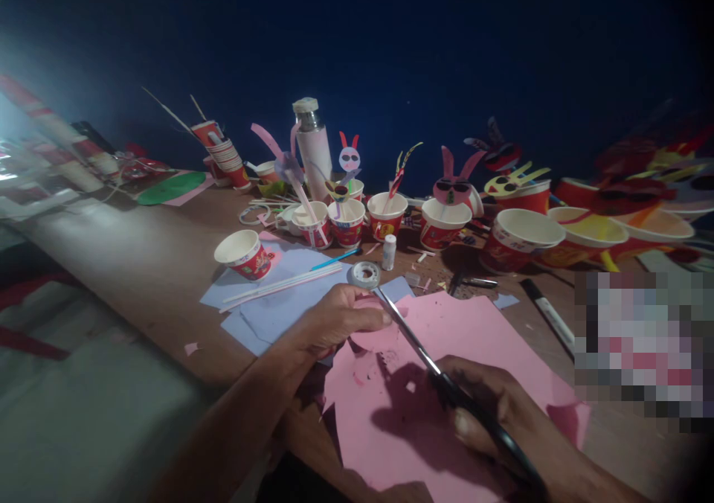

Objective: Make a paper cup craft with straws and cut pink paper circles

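My left hand (340, 318) pinches a small piece of pink paper (371, 339) between thumb and fingers. In my right hand (491, 406) is a pair of scissors (416, 347) with black handles, fingers wrapped round them. The blades point up and left, and their tips are beside my left thumb at the pink piece; whether they touch it I cannot tell. Beneath both hands lies a large pink sheet (462, 332) with ragged edges and small scraps on it. Just beyond my left fingers sits a roll of tape (365, 274).
Red-and-white paper cups (346, 224) with paper rabbit figures stand in a row behind. A lone cup (242, 256) and white sticks (279, 287) rest on light blue paper (273, 324). A small white bottle (389, 252), black marker (550, 317) and tall flask (313, 149) are also here.
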{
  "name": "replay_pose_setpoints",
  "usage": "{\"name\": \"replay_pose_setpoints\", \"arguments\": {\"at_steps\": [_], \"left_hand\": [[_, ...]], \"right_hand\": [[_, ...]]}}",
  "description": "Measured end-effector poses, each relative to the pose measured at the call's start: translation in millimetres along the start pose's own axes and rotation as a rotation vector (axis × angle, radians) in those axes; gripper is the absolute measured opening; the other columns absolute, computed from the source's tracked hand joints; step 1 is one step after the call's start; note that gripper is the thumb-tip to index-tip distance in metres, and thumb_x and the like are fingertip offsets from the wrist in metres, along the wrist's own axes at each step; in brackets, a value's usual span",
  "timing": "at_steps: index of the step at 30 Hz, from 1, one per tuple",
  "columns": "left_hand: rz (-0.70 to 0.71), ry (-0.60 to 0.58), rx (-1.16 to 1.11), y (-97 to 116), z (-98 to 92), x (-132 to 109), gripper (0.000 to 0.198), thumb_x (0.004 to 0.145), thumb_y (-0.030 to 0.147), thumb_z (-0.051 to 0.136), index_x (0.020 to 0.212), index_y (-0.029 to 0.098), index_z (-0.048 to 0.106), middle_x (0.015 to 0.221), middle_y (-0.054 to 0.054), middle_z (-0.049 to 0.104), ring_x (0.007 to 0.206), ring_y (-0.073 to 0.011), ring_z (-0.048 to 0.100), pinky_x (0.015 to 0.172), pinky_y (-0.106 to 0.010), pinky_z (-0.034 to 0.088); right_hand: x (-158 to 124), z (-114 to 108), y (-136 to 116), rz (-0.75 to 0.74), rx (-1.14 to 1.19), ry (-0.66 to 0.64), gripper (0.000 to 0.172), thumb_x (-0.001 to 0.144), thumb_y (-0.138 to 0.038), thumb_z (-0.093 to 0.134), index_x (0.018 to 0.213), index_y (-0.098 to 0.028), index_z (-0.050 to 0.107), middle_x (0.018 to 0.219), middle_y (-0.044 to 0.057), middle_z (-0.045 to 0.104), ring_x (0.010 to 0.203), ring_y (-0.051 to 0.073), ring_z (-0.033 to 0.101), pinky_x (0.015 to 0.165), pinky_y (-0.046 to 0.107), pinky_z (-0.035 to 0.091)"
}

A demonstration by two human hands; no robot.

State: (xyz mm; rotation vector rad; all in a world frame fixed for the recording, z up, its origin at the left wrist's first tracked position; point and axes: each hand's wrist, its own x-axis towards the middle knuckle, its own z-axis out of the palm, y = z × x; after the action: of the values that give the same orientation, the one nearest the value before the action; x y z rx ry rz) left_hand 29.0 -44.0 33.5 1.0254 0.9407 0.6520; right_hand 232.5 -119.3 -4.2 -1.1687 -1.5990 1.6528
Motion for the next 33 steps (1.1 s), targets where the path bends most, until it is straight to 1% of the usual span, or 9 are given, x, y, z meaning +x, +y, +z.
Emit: {"name": "replay_pose_setpoints", "arguments": {"at_steps": [4, 8, 13, 16, 18, 21, 25, 29, 33], "left_hand": [[0.020, -0.022, -0.044, 0.3, 0.2, 0.0, 0.029, 0.058, 0.014, 0.067, 0.087, 0.010, 0.068, 0.070, -0.003, 0.067, 0.068, -0.0128, 0.058, 0.065, -0.021, 0.043], [0.025, -0.046, -0.065, -0.1, -0.2, 0.3, 0.028, 0.059, 0.013, 0.067, 0.086, 0.010, 0.068, 0.070, -0.004, 0.067, 0.065, -0.0122, 0.059, 0.064, -0.021, 0.043], [0.045, -0.023, -0.105, 0.2, 2.0, 0.2, 0.028, 0.057, 0.012, 0.068, 0.084, 0.009, 0.068, 0.070, -0.004, 0.068, 0.063, -0.0127, 0.060, 0.065, -0.022, 0.045], [0.015, -0.028, -0.113, 0.1, 1.1, -0.4, 0.027, 0.057, 0.014, 0.069, 0.083, 0.009, 0.068, 0.068, -0.005, 0.067, 0.063, -0.0130, 0.060, 0.063, -0.022, 0.045], [-0.031, -0.026, -0.101, -0.9, -1.2, -0.6, 0.025, 0.058, 0.017, 0.070, 0.081, 0.008, 0.067, 0.067, -0.005, 0.067, 0.059, -0.0127, 0.060, 0.059, -0.022, 0.046], [-0.079, 0.003, -0.093, -3.0, -4.3, -0.2, 0.026, 0.058, 0.024, 0.072, 0.077, 0.008, 0.066, 0.062, -0.005, 0.065, 0.049, -0.0108, 0.056, 0.050, -0.021, 0.043], [-0.080, 0.057, -0.119, -3.6, -4.3, 1.6, 0.029, 0.058, 0.031, 0.073, 0.074, 0.008, 0.065, 0.058, -0.003, 0.062, 0.047, -0.0094, 0.054, 0.046, -0.020, 0.041], [-0.063, 0.105, -0.085, -2.2, -3.2, 3.0, 0.027, 0.056, 0.030, 0.073, 0.071, 0.008, 0.065, 0.057, -0.002, 0.061, 0.046, -0.0091, 0.052, 0.045, -0.019, 0.039], [-0.036, 0.126, -0.024, -1.1, -2.4, 1.9, 0.023, 0.056, 0.028, 0.071, 0.066, 0.008, 0.065, 0.055, -0.002, 0.060, 0.044, -0.0079, 0.051, 0.043, -0.018, 0.036]], "right_hand": [[-1.0, -0.4, -1.7, 0.019, 0.010, -0.012, 0.033, 0.068, -0.049, 0.061, 0.080, -0.018, 0.054, 0.060, -0.003, 0.043, 0.053, 0.011, 0.035, 0.043, 0.020, 0.030], [-1.7, -1.2, -1.1, 0.028, 0.014, -0.011, 0.033, 0.068, -0.047, 0.062, 0.081, -0.018, 0.055, 0.060, -0.002, 0.045, 0.052, 0.010, 0.036, 0.041, 0.019, 0.030], [-0.7, -1.3, -1.7, 0.051, 0.029, -0.012, 0.032, 0.068, -0.046, 0.062, 0.080, -0.018, 0.054, 0.057, -0.003, 0.042, 0.049, 0.009, 0.035, 0.040, 0.019, 0.030], [-0.4, -1.5, -3.6, 0.049, 0.022, -0.009, 0.033, 0.068, -0.048, 0.062, 0.079, -0.018, 0.053, 0.056, -0.004, 0.041, 0.048, 0.009, 0.034, 0.039, 0.018, 0.029], [-0.6, -1.9, -4.4, 0.059, 0.010, 0.011, 0.033, 0.067, -0.048, 0.062, 0.076, -0.018, 0.052, 0.055, -0.005, 0.040, 0.047, 0.008, 0.034, 0.039, 0.018, 0.029], [-1.4, -2.0, -3.9, 0.050, -0.003, 0.047, 0.035, 0.066, -0.050, 0.062, 0.074, -0.018, 0.051, 0.053, -0.006, 0.038, 0.044, 0.008, 0.033, 0.038, 0.018, 0.029], [-1.7, -1.1, -3.5, 0.029, 0.024, 0.059, 0.036, 0.067, -0.051, 0.061, 0.076, -0.018, 0.051, 0.053, -0.006, 0.037, 0.044, 0.007, 0.032, 0.037, 0.018, 0.028], [-0.5, -0.9, -6.3, 0.016, 0.000, 0.035, 0.036, 0.067, -0.052, 0.061, 0.075, -0.019, 0.051, 0.053, -0.005, 0.038, 0.045, 0.008, 0.032, 0.037, 0.018, 0.029], [0.8, -1.5, -6.2, -0.024, -0.049, 0.030, 0.034, 0.068, -0.050, 0.060, 0.075, -0.018, 0.051, 0.054, -0.004, 0.041, 0.047, 0.009, 0.035, 0.039, 0.018, 0.030]]}}
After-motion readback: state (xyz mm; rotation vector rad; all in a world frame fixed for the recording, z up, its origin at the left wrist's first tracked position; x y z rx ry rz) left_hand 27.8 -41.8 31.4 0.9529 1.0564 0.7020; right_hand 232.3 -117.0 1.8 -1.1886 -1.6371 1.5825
